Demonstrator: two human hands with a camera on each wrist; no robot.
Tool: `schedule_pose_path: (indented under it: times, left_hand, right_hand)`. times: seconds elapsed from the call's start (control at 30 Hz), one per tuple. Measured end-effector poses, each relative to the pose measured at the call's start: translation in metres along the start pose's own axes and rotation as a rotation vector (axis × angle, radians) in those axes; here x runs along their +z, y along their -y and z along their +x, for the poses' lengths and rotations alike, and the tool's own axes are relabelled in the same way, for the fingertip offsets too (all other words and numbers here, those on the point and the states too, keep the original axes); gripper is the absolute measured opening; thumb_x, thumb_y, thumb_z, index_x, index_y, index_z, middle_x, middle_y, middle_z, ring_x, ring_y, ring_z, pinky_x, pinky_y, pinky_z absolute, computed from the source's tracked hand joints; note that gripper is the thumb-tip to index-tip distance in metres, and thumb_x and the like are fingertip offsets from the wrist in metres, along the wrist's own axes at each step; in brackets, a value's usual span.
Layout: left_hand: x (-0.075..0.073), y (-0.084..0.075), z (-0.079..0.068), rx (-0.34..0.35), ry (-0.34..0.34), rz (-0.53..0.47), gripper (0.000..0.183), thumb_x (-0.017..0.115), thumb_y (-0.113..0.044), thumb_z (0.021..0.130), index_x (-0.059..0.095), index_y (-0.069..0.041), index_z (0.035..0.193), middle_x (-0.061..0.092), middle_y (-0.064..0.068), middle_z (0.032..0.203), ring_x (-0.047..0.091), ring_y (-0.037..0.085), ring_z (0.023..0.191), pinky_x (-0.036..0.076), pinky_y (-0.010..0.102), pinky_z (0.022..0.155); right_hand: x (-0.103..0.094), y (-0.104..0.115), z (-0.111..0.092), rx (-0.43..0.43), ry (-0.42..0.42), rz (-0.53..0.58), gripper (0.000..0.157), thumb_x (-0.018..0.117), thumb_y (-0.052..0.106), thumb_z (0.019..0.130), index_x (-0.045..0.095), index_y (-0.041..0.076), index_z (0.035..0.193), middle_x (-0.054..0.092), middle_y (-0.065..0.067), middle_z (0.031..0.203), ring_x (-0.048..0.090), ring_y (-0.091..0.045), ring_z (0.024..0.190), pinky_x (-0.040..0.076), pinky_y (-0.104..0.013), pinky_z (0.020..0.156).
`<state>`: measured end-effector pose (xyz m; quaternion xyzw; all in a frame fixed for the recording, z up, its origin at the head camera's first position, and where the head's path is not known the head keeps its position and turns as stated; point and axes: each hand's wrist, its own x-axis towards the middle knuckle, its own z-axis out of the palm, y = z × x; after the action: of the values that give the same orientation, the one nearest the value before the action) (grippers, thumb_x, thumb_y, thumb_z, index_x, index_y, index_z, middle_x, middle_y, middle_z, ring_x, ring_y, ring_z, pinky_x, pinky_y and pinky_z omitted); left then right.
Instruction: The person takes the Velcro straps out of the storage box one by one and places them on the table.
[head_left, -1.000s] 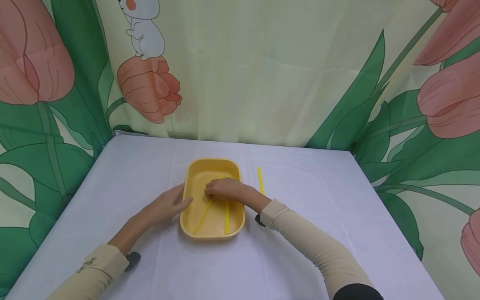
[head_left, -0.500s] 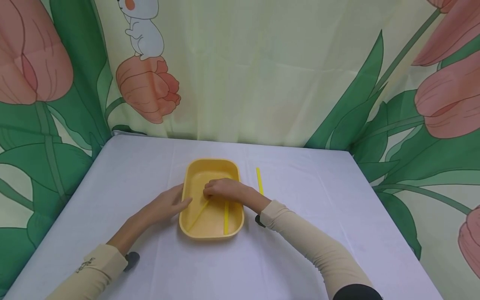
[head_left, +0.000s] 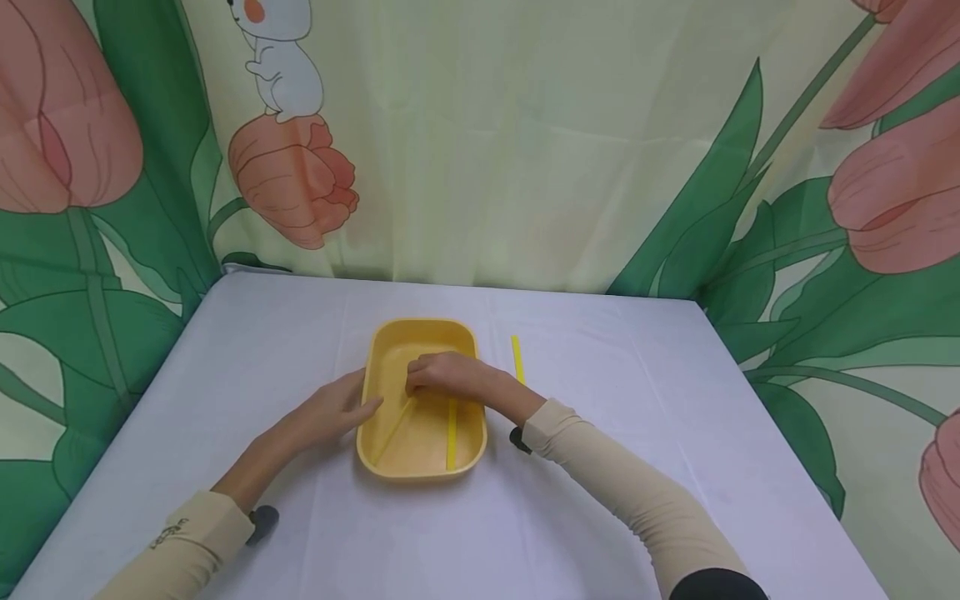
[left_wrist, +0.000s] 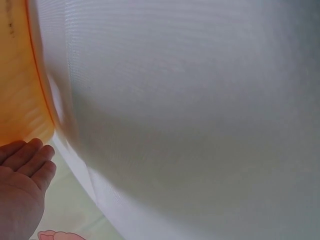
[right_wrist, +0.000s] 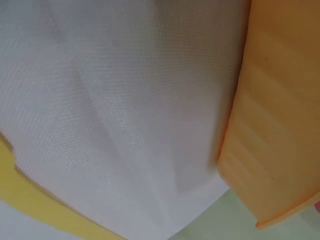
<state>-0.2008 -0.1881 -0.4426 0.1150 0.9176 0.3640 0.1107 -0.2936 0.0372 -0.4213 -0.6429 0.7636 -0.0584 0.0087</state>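
Note:
A yellow rectangular tray [head_left: 427, 477] with rounded corners stands on the white table. My left hand [head_left: 330, 410] holds its left side, thumb over the rim; in the left wrist view the fingers [left_wrist: 31, 159] lie straight against the outer wall. My right hand [head_left: 447, 375] reaches in over the right rim, its fingers bent down at one end of a thin yellow strip [head_left: 392, 432] lying slantwise, and seems to pinch it. The fingertips are hidden. Another yellow strip [head_left: 452, 437] lies lengthwise at the tray's right, partly under the hand.
On the table right of the tray lies a yellow strip [head_left: 517, 358], its near end hidden behind the right wrist. White cloth covers the table [head_left: 420, 542]. Behind hangs a curtain [head_left: 480, 167] printed with tulips.
The slanted strip's near end has swung left inside the tray, and the right fingers have shifted slightly left with it. The left hand stays at the tray's side.

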Motion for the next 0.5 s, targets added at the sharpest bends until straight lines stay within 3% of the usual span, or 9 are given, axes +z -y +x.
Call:
schedule_pose_path:
  times: [0.5]
  left_hand:
    - [0.000,-0.001,0.000,0.015,-0.008,0.003,0.067,0.052,-0.037,0.096,0.027,-0.002,0.147,0.037,0.020,0.144,0.031,0.038,0.133,0.027,0.054,0.105]
  right_hand:
    - [-0.022,0.005,-0.015,-0.023,-0.081,-0.031,0.010,0.065,0.013,0.090,0.071,0.012,0.097,0.065,0.005,0.096,0.056,-0.009,0.089,0.043,-0.010,0.081]
